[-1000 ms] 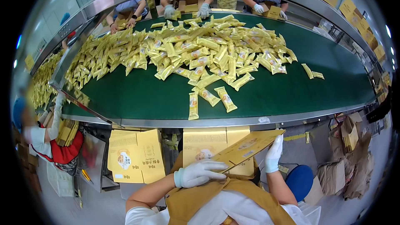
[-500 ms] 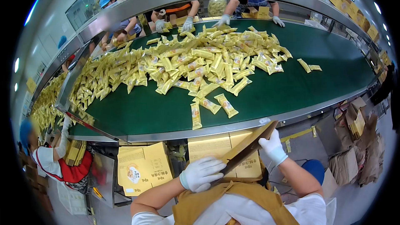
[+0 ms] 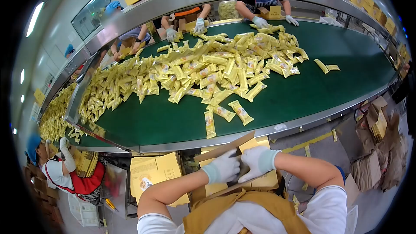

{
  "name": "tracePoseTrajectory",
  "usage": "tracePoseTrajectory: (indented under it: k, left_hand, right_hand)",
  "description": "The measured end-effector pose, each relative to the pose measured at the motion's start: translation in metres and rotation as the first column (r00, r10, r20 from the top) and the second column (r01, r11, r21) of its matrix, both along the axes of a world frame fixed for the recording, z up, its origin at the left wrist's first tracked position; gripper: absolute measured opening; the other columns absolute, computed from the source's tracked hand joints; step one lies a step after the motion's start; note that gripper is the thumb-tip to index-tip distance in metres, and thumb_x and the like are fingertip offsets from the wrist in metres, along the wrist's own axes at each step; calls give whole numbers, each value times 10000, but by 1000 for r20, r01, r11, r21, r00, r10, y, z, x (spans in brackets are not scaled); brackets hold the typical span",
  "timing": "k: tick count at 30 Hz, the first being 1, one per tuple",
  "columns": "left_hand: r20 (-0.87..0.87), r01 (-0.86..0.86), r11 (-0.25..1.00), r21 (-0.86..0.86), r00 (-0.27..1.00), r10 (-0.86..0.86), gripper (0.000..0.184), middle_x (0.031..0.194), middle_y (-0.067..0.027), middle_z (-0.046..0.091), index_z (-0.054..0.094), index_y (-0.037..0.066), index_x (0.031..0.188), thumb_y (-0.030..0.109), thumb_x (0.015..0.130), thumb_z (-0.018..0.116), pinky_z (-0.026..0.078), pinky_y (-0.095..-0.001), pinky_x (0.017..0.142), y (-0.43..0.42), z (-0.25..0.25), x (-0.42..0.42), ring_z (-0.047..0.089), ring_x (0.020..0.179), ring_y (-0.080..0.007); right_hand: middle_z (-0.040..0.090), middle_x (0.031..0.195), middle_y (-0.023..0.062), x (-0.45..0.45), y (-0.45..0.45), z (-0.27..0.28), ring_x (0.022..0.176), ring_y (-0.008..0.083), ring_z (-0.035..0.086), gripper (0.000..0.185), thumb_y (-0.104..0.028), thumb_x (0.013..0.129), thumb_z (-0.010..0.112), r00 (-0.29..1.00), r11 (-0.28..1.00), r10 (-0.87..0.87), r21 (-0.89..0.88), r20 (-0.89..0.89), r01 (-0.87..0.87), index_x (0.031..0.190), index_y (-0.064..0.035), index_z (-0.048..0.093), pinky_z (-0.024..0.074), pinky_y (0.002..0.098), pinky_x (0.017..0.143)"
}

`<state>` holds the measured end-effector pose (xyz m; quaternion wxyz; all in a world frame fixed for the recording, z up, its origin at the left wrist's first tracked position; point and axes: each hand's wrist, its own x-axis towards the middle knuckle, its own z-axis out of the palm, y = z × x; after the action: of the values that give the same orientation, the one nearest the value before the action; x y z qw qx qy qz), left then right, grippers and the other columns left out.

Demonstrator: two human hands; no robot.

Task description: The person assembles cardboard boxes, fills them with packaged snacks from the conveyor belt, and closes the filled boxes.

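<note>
A yellow cardboard carton (image 3: 227, 146) is held in front of my chest, opened out of its flat shape, its brown inner side showing along the raised far flap. My gloved left hand (image 3: 223, 167) is closed at the carton's left part with its fingers bent inward. Close beside it, my gloved right hand (image 3: 256, 163) is closed at the carton's right part, fingertips turned toward the left hand. Both hands hide much of the carton's opening. Beyond the carton, a few yellow wrapped snack packets (image 3: 242, 112) lie near the belt's front edge.
A green conveyor belt (image 3: 346, 73) carries a large heap of yellow packets (image 3: 208, 67). Flat yellow cartons (image 3: 162, 171) are stacked at my left. Across the belt, co-workers' gloved hands (image 3: 199, 26) handle packets. Another person (image 3: 65, 164) works at far left. Brown sacks (image 3: 368, 169) lie at right.
The carton has gone from a folded, tilted sheet to an opened shape. My right hand has moved left and down, close to my left hand. The view has shifted slightly.
</note>
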<state>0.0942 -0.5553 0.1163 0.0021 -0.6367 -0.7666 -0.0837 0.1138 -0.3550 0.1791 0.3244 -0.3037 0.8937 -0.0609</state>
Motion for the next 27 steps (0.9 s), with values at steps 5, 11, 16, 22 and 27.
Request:
tracePoseTrajectory:
  k: [5, 11, 16, 22, 27]
  left_hand:
    - [-144, -515, 704, 488, 748, 648, 507, 1073, -73, 628, 613, 89, 1236, 326, 804, 738, 462, -405, 944, -16, 19, 8, 608, 1048, -258]
    - [307, -625, 773, -106, 719, 624, 497, 900, -84, 667, 628, 113, 1238, 382, 831, 728, 534, -413, 809, -13, 73, 12, 674, 851, -302]
    - [58, -472, 855, -217, 868, 494, 986, 1571, -286, 277, 339, 209, 1560, 649, 751, 691, 299, -625, 1092, 5, 44, 38, 309, 1418, -490]
    - [169, -499, 848, -179, 833, 526, 1069, 1573, -308, 254, 270, 205, 1589, 615, 703, 706, 286, -621, 1082, -15, 52, 23, 309, 1401, -503]
    - [923, -761, 533, 370, 366, -119, 1060, 1579, -234, 312, 158, -28, 1572, 262, 753, 765, 308, -413, 1188, -48, 51, -3, 372, 1441, -346]
  right_hand:
    - [512, 1347, 297, 7, 49, -17, 1175, 388, 587, 1052, -618, 694, 828, 976, 841, -64, -516, 206, 164, 1367, 110, 475, 473, 404, 1025]
    - [375, 1453, 284, 40, 33, -38, 1376, 402, 387, 1290, -516, 598, 926, 605, 648, -735, -581, -307, 492, 1489, 107, 231, 352, 442, 1149]
    - [300, 1517, 280, 37, 22, -89, 1437, 397, 302, 1326, -385, 591, 962, 602, 338, -798, -805, 30, 488, 1537, 80, 157, 284, 451, 1189]
    - [528, 1383, 209, 27, 62, -118, 1309, 313, 511, 718, -405, 962, 658, 488, -554, -275, -551, 828, 624, 1463, 27, 379, 428, 430, 1103]
    - [526, 1393, 186, 27, 87, -157, 1307, 270, 503, 519, -342, 1063, 458, 326, -290, -777, -767, 538, 572, 1428, 26, 426, 423, 371, 1079]
